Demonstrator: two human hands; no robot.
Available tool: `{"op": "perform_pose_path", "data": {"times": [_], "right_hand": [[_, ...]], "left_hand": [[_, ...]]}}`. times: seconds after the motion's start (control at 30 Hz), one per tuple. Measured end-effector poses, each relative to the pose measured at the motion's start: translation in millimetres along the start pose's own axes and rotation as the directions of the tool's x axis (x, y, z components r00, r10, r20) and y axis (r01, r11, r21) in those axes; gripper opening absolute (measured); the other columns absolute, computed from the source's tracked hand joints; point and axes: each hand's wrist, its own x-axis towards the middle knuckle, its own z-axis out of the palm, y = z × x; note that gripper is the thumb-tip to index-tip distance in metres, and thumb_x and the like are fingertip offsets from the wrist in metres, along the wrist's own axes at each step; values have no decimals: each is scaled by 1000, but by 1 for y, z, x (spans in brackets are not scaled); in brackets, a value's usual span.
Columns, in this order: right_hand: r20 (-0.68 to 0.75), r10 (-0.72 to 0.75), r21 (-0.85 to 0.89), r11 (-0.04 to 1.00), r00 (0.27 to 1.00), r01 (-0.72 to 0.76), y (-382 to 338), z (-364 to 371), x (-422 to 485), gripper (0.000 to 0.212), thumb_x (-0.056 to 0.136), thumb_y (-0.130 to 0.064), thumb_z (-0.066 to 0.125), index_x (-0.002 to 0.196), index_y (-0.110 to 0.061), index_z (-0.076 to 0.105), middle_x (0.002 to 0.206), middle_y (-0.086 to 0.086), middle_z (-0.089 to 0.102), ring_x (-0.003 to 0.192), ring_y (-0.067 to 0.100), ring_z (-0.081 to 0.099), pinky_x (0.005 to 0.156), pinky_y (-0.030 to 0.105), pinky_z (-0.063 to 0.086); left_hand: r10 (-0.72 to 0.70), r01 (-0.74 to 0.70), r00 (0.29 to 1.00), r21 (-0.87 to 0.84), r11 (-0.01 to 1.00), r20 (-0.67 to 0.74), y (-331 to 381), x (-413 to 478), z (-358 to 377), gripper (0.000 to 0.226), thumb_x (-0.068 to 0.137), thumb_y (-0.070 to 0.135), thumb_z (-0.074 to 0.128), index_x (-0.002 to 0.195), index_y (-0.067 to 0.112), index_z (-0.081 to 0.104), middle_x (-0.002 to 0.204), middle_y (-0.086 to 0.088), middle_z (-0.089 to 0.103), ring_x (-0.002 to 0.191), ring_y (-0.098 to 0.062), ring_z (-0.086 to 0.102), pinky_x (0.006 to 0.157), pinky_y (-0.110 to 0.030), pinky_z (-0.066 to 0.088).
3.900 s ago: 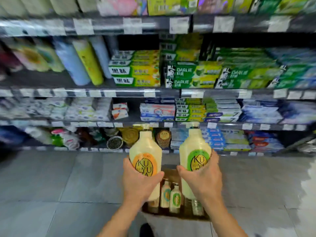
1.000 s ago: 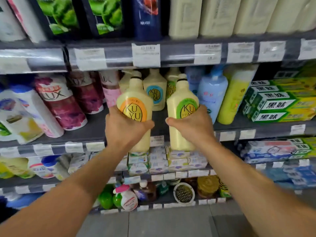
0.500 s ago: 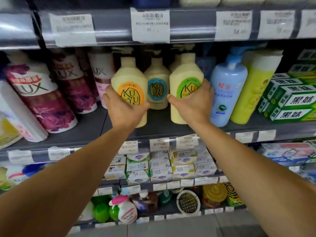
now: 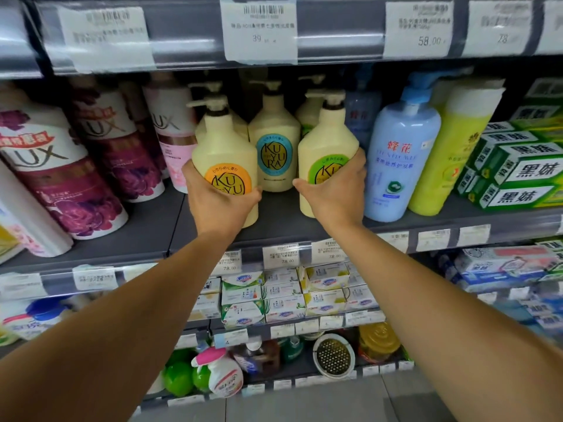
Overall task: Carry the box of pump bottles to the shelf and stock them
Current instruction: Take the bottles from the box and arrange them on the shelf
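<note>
My left hand (image 4: pixel 217 202) grips a cream pump bottle with an orange label (image 4: pixel 224 147), its base resting on the grey shelf (image 4: pixel 146 236). My right hand (image 4: pixel 335 193) grips a matching cream pump bottle with a green label (image 4: pixel 327 138), also standing on the shelf. Between and behind them stands a cream pump bottle with a blue label (image 4: pixel 274 141), with more cream pump bottles further back. The box is out of view.
Purple and pink Lux bottles (image 4: pixel 100 153) crowd the shelf to the left. A pale blue pump bottle (image 4: pixel 399 153), a yellow-green bottle (image 4: pixel 451 147) and green toothpaste boxes (image 4: pixel 518 169) stand right. Price tags line the shelf edges. Soap boxes (image 4: pixel 283 296) fill the shelf below.
Both hands have pushed their bottles deeper onto the shelf, beside the blue-label bottle. The camera has come closer to the shelf.
</note>
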Motion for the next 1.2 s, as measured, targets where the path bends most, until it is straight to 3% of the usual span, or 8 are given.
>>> {"op": "perform_pose_path", "data": {"times": [0.17,0.27,0.77,0.93,0.97,1.03,1.1,1.2], "right_hand": [[74,102,-143,986,992,-90,12,6,-9,112,54,-41,90,138,-10,23,134,12,44,122,31,48,88,42,48],[69,109,-135,986,992,-99,14,12,-3,102,56,-38,90,132,-10,28,130,12,46,117,30,51,85,39,48],[86,111,-148,984,990,-97,14,20,16,101,53,-42,91,128,-8,31,131,13,48,117,31,53,87,40,48],[238,207,-190,968,949,-164,9,10,3,109,64,-39,87,142,-4,20,141,15,39,130,31,42,97,42,43],[259,173,-244,964,950,-108,10,2,-8,107,70,-41,82,145,-4,16,142,15,38,131,31,40,100,42,41],[275,-53,-389,907,960,161,15,-18,-38,93,82,-51,65,148,-7,17,141,14,40,130,33,39,104,45,37],[368,-284,-445,783,885,436,26,-34,-59,75,88,-55,49,148,-17,24,144,12,40,132,33,37,110,47,30],[557,-313,-447,668,769,595,49,-40,-61,67,89,-59,34,148,-27,28,149,8,37,138,29,31,118,46,18]], "left_hand": [[-28,28,1000,-11,1000,-6,1,-5,1,95,54,26,91,131,21,35,119,8,49,107,-9,48,89,-19,38],[-34,34,999,-15,999,-4,1,-5,2,93,55,25,91,131,20,35,117,8,48,105,-8,47,89,-18,36],[-49,49,999,27,998,-6,-1,-6,3,98,56,31,90,135,22,31,121,8,49,106,-9,48,90,-22,38],[-93,94,996,87,992,-15,0,-10,2,107,52,35,91,138,24,28,131,-2,48,123,-22,48,96,-30,39],[-108,108,994,118,987,-12,0,-12,1,112,51,34,93,140,22,26,132,-4,46,125,-25,46,100,-34,40],[-128,128,992,169,977,-13,2,-18,0,119,50,32,94,143,19,22,136,-10,42,128,-32,43,106,-45,40],[-122,127,992,195,973,-34,3,-24,1,118,52,31,93,144,17,21,137,-12,41,128,-35,43,105,-51,40],[-108,120,992,213,970,-66,7,-27,3,117,55,33,92,147,19,19,136,-10,41,128,-35,44,100,-52,41]]}}
